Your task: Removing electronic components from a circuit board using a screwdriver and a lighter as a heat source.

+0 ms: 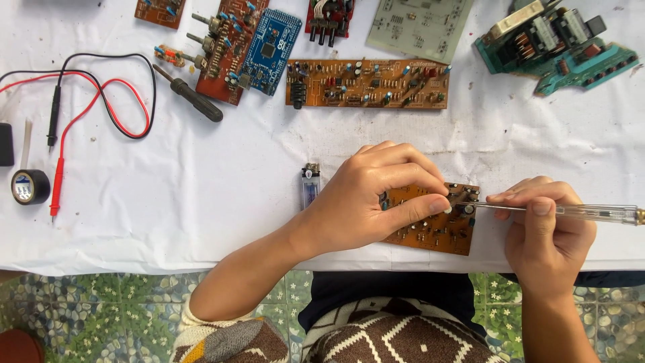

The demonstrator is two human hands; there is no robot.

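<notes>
**Orange board pinned, clear-handled driver at its right end**

Orange-brown, component-studded circuit board (430, 225) lies at the near edge of the white cloth-covered tabletop (201, 202), its long axis running left to right with a slight tilt. The left hand (366, 202) covers the board's left part, thumb and fingers curled and pinching at parts near its upper right corner. The right hand (547, 225) sits just right of the board, fingers closed around a slim screwdriver with a transparent handle (571, 212); the shaft points left, roughly along the board's length, and its tip meets the board close to the left hand's fingertips. Both hands are on the work, the left one nearer its middle.

Just left of the left hand lies a small clear lighter (310, 186). Farther left are a roll of black tape (29, 186) and red and black probe leads (101, 101). Along the far side lie a black-handled screwdriver (191, 96), a long brown circuit board (366, 84), a blue board (269, 50) and green electronics (557, 44).
</notes>
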